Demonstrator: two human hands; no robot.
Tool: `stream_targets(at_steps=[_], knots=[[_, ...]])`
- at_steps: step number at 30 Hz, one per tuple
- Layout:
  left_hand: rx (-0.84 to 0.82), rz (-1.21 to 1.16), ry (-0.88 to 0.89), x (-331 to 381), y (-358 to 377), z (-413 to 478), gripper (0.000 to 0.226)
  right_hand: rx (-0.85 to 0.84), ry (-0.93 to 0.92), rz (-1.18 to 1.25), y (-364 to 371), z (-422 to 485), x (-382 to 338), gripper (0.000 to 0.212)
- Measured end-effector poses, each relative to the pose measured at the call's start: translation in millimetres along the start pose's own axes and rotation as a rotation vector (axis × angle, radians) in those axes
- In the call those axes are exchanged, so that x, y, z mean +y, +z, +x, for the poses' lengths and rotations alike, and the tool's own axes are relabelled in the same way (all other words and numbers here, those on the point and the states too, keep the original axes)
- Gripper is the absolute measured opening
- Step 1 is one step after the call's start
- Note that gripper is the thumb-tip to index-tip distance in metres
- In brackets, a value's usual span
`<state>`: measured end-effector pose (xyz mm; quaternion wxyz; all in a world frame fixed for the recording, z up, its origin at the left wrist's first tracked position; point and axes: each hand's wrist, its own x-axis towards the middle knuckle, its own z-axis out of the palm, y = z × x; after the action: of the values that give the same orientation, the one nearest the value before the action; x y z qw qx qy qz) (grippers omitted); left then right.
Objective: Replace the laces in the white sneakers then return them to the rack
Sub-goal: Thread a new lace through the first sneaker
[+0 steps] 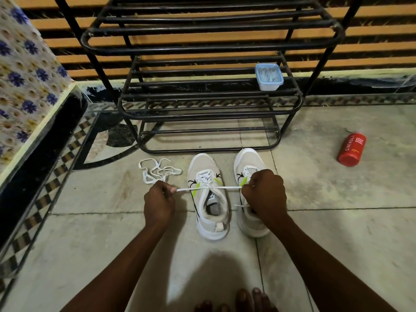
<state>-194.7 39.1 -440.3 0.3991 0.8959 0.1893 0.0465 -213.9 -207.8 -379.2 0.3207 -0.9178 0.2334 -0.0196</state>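
2 bare forearms are showing: the left forearm (126, 262) at 7 o'clock and the right forearm (319, 255) at 5 o'clock, both uncovered right to the frame's edge. The left hand (160, 200) and right hand (265, 194) are showing bare too, with a thumbnail visible on the left. Bare toes (245, 300) are peeking in at 6 o'clock.

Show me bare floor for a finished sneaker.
Free: grey tile between the right-hand white sneaker and the red cylindrical bottle; black metal rack bars left of the blue-lidded plastic tub. Crowded: loose white lace by the left hand, which grips the taut white lace.
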Motion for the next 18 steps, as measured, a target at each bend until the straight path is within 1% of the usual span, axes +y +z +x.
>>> stream_targets(at_steps=[4,6,7,9,11,14,16,18], knots=[[-0.006,0.024,-0.025,2.3,-2.6,-1.6,0.014,0.008,-0.029,0.009,0.4,-1.9,0.4,0.005],[-0.030,-0.011,-0.009,3.2,-6.7,0.0,0.014,-0.018,-0.094,0.001,-2.9,0.8,1.4,0.003],[-0.037,-0.027,0.034,3.0,-9.9,0.6,0.017,-0.057,-0.139,0.004,-6.4,3.8,2.4,0.008],[-0.063,-0.074,0.131,5.3,-17.7,-0.5,0.024,-0.187,-0.215,0.055,-16.5,9.3,3.8,0.018],[-0.133,-0.183,0.135,15.9,-23.5,-5.4,0.030,-0.335,-0.277,0.157,-26.8,12.3,3.4,0.020],[-0.269,-0.386,0.013,40.2,-25.0,-10.9,0.033,-0.508,-0.352,0.387,-31.3,9.1,-2.9,0.018],[-0.320,-0.512,-0.049,57.2,-24.6,-14.4,0.029,-0.535,-0.361,0.545,-28.2,4.9,-9.4,0.015],[-0.362,-0.613,-0.050,70.7,-22.8,-17.5,0.031,-0.527,-0.335,0.675,-21.2,3.8,-15.4,0.015]])
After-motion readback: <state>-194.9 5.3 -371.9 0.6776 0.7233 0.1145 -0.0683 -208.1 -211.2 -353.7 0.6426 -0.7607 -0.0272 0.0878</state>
